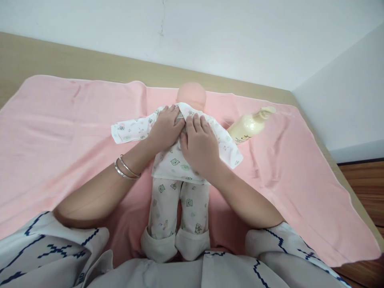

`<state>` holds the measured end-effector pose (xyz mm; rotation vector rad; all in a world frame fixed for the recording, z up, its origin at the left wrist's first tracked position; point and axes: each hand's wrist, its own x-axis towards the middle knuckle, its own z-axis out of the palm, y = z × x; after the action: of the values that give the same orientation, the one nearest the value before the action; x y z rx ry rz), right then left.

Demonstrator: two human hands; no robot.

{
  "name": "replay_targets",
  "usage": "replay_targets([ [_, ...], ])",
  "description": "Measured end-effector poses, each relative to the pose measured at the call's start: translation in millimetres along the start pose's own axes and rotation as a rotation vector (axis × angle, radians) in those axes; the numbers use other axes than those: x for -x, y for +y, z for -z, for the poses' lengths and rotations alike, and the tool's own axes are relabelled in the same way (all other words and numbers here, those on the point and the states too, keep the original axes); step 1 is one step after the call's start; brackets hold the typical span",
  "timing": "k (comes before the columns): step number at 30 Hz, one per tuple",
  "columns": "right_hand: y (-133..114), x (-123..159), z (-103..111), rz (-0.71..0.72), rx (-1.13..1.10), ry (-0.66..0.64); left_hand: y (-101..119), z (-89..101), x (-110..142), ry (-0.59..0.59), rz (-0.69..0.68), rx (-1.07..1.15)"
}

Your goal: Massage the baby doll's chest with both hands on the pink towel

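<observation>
A baby doll (192, 95) lies along the middle of a pink cloth (75, 116), its bald head away from me and its legs toward me. It wears a white printed top (169, 166) and matching trousers (163, 208) with wide white cuffs at the ends. My left hand (165, 129) rests flat on the left side of the top near the collar, fingers stretched out. Beside it, my right hand (201, 146) lies flat on the right side of the chest or back; which side faces up cannot be made out. Both sleeves of the top spread outward.
A cream pump bottle (247, 126) lies tilted on the cloth, right of the doll's sleeve. Under the cloth is a light wooden table (90, 60), backed by a white wall (225, 40). A dark wood-grain surface (363, 184) shows beyond the right edge.
</observation>
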<state>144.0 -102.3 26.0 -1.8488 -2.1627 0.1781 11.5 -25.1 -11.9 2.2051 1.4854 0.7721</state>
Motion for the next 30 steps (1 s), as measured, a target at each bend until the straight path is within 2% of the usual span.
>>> replay_targets([
  [3,13,-15,1,-0.038,-0.066,-0.052,11,-4.8,9,0.012,0.050,-0.034],
  [6,38,-41,0,-0.122,-0.092,-0.076,36,-0.1,24,-0.067,0.088,-0.064],
  [9,53,-54,-2,-0.127,-0.071,-0.068,51,8.8,29,-0.145,0.091,-0.047],
  [13,36,-33,-2,-0.066,0.035,-0.088,36,14.0,14,-0.156,0.166,0.034],
  [16,13,-10,-1,-0.004,0.059,-0.052,18,8.6,4,-0.124,0.158,0.024],
  [18,7,-5,-1,0.020,0.023,-0.028,14,3.2,4,-0.078,0.138,-0.011],
  [22,28,-27,-1,-0.046,-0.120,-0.025,32,-1.5,20,-0.029,0.154,-0.067],
  [26,63,-56,-6,-0.086,-0.130,0.009,53,4.3,33,-0.098,0.085,-0.072],
  [28,70,-59,-8,-0.057,-0.108,-0.007,53,8.8,29,-0.133,0.079,-0.025],
  [30,65,-53,-9,-0.028,-0.079,-0.029,44,12.4,20,-0.151,0.118,0.053],
])
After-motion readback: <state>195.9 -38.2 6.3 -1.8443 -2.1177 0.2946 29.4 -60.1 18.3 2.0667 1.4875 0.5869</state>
